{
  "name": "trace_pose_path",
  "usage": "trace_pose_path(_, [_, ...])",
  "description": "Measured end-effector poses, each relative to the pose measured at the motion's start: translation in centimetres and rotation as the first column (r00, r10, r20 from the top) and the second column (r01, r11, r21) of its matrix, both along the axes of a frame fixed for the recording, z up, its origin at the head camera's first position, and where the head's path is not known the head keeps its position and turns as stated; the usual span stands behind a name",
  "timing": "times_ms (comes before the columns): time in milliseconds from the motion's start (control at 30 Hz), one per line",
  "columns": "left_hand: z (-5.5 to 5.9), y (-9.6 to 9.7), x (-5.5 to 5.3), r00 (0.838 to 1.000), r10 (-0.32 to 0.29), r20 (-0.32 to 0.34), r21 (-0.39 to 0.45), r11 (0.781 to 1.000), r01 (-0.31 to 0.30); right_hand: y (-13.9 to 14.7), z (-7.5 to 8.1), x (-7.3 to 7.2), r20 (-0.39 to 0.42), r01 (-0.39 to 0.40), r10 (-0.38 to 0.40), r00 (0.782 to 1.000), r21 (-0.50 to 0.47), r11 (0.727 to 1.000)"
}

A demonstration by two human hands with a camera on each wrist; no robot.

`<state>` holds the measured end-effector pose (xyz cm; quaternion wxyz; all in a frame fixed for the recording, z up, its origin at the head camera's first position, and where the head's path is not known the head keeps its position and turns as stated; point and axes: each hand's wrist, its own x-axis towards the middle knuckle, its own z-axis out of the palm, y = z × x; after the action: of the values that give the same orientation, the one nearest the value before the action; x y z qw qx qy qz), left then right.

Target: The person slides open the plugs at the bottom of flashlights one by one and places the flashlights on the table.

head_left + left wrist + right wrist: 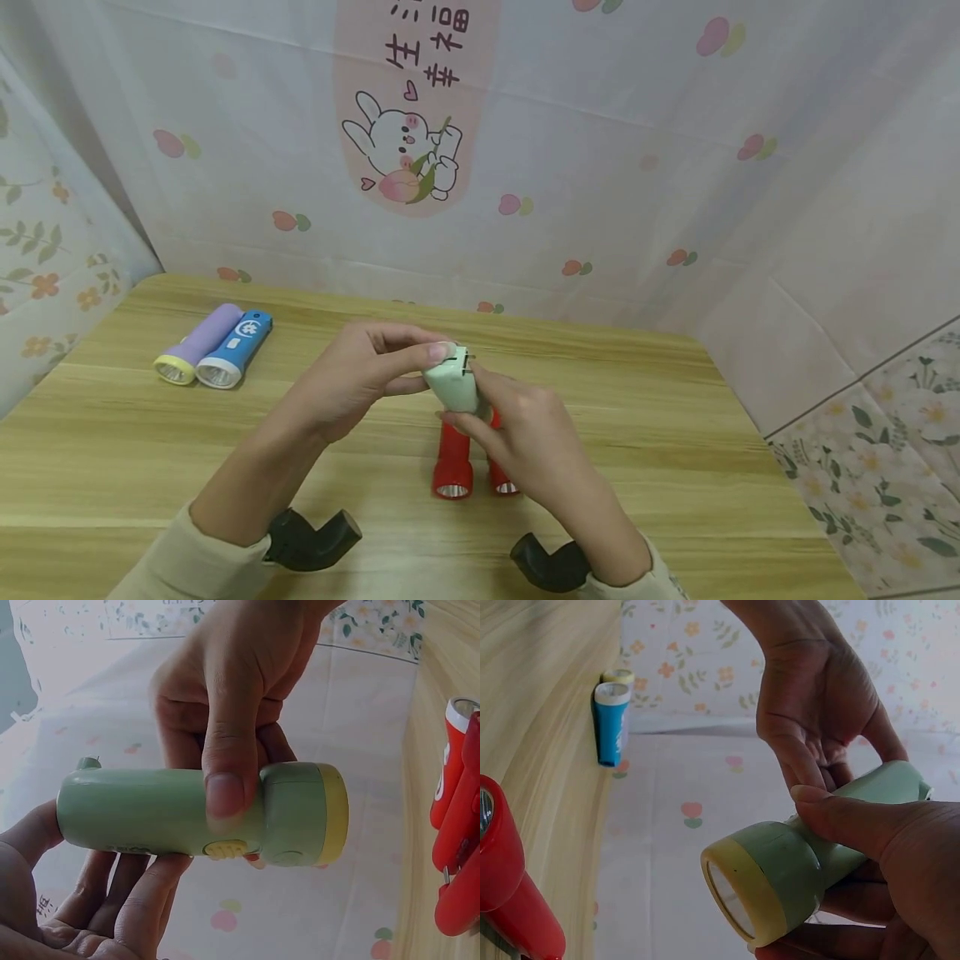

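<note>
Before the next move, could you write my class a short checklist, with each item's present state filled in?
1. Right hand grips the green flashlight: ok.
2. Left hand holds it at the tail: ok.
3. Green flashlight raised off the table: ok.
4. Purple flashlight and blue flashlight lying side by side: ok.
5. Red flashlights fully visible from the head view: not ok, the hands cover parts.
6. Green flashlight charged: cannot tell.

Purple, yellow-rimmed flashlight [208, 335] lying right beside a blue, white-rimmed flashlight [247, 343], on the far left of a wood-grain table [637, 450]. Red flashlights [454, 454] near the middle. Behind, a pale curtain [615, 150] printed with a cartoon rabbit [397, 137] and Chinese characters [442, 46].
</note>
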<state>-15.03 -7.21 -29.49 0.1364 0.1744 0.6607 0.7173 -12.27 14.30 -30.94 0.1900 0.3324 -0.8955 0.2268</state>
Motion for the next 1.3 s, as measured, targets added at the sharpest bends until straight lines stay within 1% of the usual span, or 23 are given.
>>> trace_pose_path(200, [-0.01,0.12,0.06,1.0,0.007,0.0,-0.02,1.0,-0.007,-0.05,-0.18,-0.07,-0.007,0.008,-0.008,1.0,-0.001,1.0])
trace_pose_path(267, [-0.02,0.08,0.01,1.0,-0.004,0.001,-0.028,1.0,0.004,0.01,-0.26,-0.12,-0.008,0.007,-0.007,1.0,-0.006,1.0])
trace_pose_path(467, [0.03,-0.39,-0.29,0.998,-0.069,0.005,-0.029,0.997,0.069,0.17,-0.29,-0.21,0.008,0.005,-0.005,1.0,-0.017,1.0])
trace_pose_path(633, [0.1,-0.59,-0.32,0.997,-0.083,-0.004,-0.047,0.995,0.083,0.17,-0.16,-0.15,0.047,0.0,0.0,0.999,-0.003,1.0])
trace_pose_path(800, [0.05,-0.78,-0.36,0.996,-0.086,-0.011,-0.051,0.995,0.085,0.13,-0.05,-0.02,0.085,-0.023,0.023,0.996,-0.003,1.0])
trace_pose_path(1000, [0.04,-0.77,-0.39,0.997,-0.079,-0.003,-0.061,0.995,0.078,0.1,-0.1,0.06,0.1,-0.048,0.049,0.994,-0.013,0.999])
trace_pose_path(1300, [-0.19,-0.58,-0.42,0.999,-0.052,0.008,-0.092,0.994,0.053,-0.07,-0.25,0.07,0.108,-0.046,0.045,0.993,0.004,0.999])
